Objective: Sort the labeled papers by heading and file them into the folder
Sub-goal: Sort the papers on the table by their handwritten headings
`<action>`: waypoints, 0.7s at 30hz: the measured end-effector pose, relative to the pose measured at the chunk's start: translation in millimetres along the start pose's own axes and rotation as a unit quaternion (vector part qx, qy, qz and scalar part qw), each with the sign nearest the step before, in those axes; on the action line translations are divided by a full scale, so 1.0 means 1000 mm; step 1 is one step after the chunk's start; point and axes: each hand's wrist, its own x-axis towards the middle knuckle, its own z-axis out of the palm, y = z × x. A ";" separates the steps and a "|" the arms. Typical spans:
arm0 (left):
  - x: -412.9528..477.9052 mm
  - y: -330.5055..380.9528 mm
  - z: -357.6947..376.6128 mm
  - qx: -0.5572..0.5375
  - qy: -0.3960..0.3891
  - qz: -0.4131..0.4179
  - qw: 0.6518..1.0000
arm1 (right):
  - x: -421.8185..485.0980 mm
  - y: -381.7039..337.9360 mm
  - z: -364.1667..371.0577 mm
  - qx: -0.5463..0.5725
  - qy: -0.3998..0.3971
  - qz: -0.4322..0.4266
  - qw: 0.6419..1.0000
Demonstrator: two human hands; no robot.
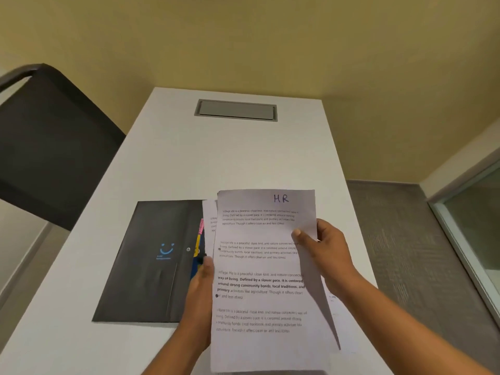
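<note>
Hands (198, 293) (330, 255) gripping paper (259, 269) headed "HR", black folder (146, 266)

Surface: white table (189, 163), long and narrow, running away to the wall.
Far end: grey rectangular hatch (236, 110) set flush into the top, its lid down.
Near left: black folder (151, 261) lying flat, with a blue smile mark and a snap button on its cover.
Folder's right edge: pink, yellow and blue tabs (199, 239) peeking out.
Just right of folder: white sheets (210, 211), probably lying on the top, though mostly hidden behind the held paper (265, 266).
</note>
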 end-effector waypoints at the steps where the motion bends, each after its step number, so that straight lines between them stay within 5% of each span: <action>1: 0.000 -0.002 0.001 -0.003 -0.010 0.021 1.000 | -0.001 0.002 -0.002 -0.007 0.010 -0.005 1.000; 4: 0.002 -0.007 -0.001 0.026 -0.010 0.046 0.999 | 0.000 0.012 -0.009 0.002 0.019 0.027 0.999; 8: 0.010 -0.014 0.001 0.038 -0.003 0.042 0.998 | -0.007 0.029 -0.026 0.081 -0.078 0.140 0.984; 11: 0.015 -0.020 0.009 0.082 -0.007 0.028 0.996 | -0.022 0.045 -0.039 0.018 -0.114 0.135 0.984; 16: 0.042 -0.058 0.011 0.193 0.109 -0.028 0.975 | -0.033 0.075 -0.074 0.043 -0.003 0.147 0.988; 21: 0.065 -0.101 0.012 0.351 0.218 -0.067 0.908 | -0.048 0.093 -0.119 0.082 0.120 0.166 0.975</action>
